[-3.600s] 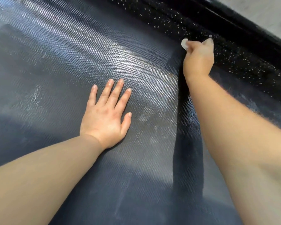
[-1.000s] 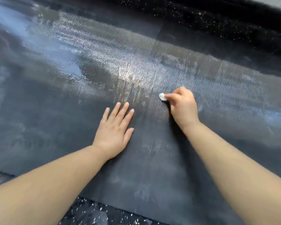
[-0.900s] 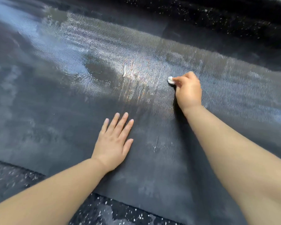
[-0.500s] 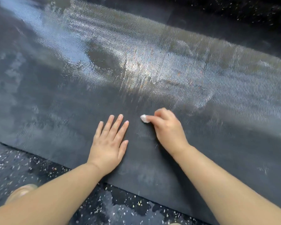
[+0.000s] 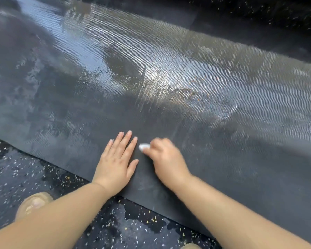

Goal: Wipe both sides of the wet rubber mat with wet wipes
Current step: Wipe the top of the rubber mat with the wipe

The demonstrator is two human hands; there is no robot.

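Pulled the right hand (image 5: pixel 166 159) back toward the near edge since half a second ago, and over to the left too. Sitting now just beside the left hand (image 5: pixel 118 159), almost touching its fingertips. Kept the left hand in much the same spot.

Pinching a small white scrunched wet wipe (image 5: pixel 144 146) in the curled right fingers (image 5: pixel 160 143) and pressing it down on the big dark wavy-ribbed rubber mat (image 5: pixel 187 78). Keeping the left fingers (image 5: pixel 126 141) straight and flat on the mat, gripping nothing. Working with the mat spread out on the black speckled floor (image 5: pixel 25 173), its near edge just under both wrists, its far part shiny and wet.

Looks like wiping the top side, with lots left to do and the other side not yet reached.

To do this step well:
- Press the left palm down hard to stop the mat from sliding or bunching up.
- Open the wipe out wider; hard to cover much with such a tiny ball.
- Push firmly and follow the wavy ribs to get down into the grooves.
- Make long strokes, each one lapping over the last, with no gaps.
- Reach out to the little orange bits (image 5: pixel 192 90) stuck in the shiny patch and lift them off.
- Turn the wipe to a clean face, or swap it for a new one, once dirty.
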